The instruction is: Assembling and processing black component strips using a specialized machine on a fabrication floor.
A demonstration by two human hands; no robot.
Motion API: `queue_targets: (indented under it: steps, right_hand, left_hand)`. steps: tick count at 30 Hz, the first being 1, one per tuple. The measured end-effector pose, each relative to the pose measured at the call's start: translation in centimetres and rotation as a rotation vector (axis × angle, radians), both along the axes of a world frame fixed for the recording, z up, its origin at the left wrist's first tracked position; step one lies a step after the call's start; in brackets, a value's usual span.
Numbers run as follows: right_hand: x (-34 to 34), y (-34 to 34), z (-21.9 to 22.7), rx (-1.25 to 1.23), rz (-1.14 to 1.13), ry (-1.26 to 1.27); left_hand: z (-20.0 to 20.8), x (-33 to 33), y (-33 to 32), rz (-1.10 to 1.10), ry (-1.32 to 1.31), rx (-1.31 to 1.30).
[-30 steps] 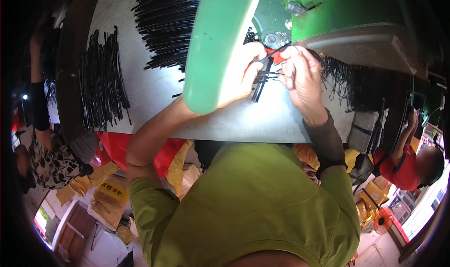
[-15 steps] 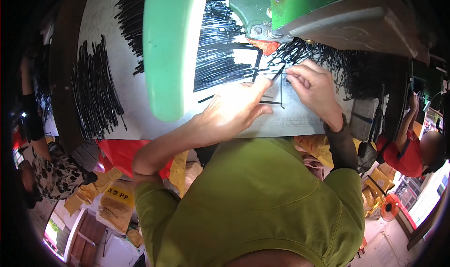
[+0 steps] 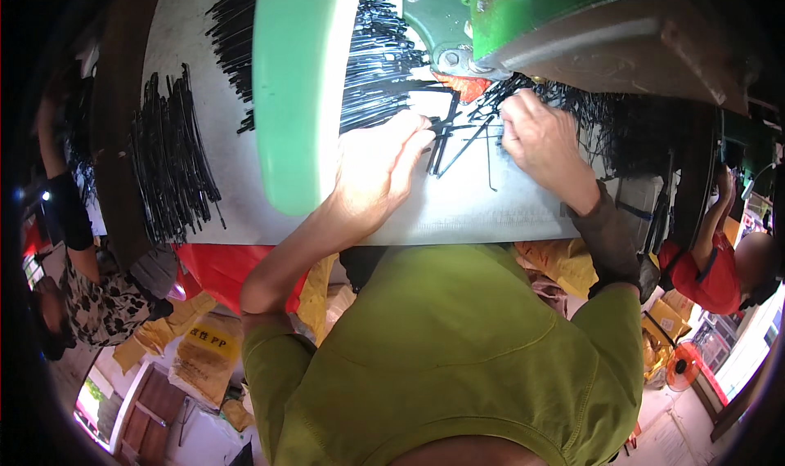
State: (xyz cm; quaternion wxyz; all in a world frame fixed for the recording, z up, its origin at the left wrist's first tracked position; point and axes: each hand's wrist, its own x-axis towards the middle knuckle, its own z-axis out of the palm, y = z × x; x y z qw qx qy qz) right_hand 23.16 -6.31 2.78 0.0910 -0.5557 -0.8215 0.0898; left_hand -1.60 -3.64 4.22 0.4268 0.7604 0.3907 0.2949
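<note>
My left hand (image 3: 378, 165) is closed, thumb and forefinger pinched at the near right edge of a neat stack of thin black strips (image 3: 380, 73); dark strip ends show at the fingertips. My right hand (image 3: 541, 145) has its fingers curled in beside a tangled heap of black strips (image 3: 589, 110), and what they grip is hidden. Between the hands, several loose black strips (image 3: 464, 149) lie crossed on the pale work surface (image 3: 458, 208). One thin strip, hooked at its end, reaches toward me.
A long green lamp-like bar (image 3: 294, 98) hangs over the table left of centre, brightly lit along its edge. A green machine (image 3: 556, 12) overhangs the back right, above an orange-red piece (image 3: 464, 87). More strips (image 3: 173, 155) lie at left. Other people are at both sides.
My left hand has drawn back left to the stack, uncovering the crossed strips. My right hand has shifted slightly up, its fingers curled more toward the heap.
</note>
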Motion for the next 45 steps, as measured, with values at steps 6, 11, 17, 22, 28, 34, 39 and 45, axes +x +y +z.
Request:
queue_targets:
  steps: [6, 11, 17, 22, 28, 34, 39, 45]
  right_hand:
    - [-0.1, -1.3, -0.2, 0.051, 0.093, 0.058]
    - [-0.1, 0.2, -0.3, -0.012, 0.043, -0.016]
    - [0.6, -0.9, -0.6, 0.087, -0.128, 0.118]
    - [-0.1, -1.8, 0.5, 0.132, -0.068, 0.163]
    - [-0.2, 0.0, -0.2, 0.05, -0.057, -0.06]
    - [0.3, -0.3, -0.2, 0.028, -0.205, 0.249]
    - [0.1, 0.0, -0.8, -0.243, -0.436, 0.878]
    - [-4.6, 0.4, 0.1, -0.178, -0.448, 1.142]
  left_hand:
    - [-1.2, 0.1, 0.9, 0.035, 0.035, -0.065]
    - [-1.0, 1.3, 0.6, 0.063, -0.001, -0.105]
    - [-1.0, 0.9, 1.0, 0.074, 0.062, -0.111]
    - [-0.9, 1.4, 0.9, 0.08, 0.021, -0.113]
    - [-0.9, 1.8, 1.0, 0.061, -0.066, -0.109]
    - [-2.0, 0.8, 2.0, 0.087, 0.037, 0.126]
    - [-2.8, 2.3, 2.9, 0.118, -0.089, 0.113]
    - [-3.1, 3.6, 3.2, 0.183, -0.107, 0.191]
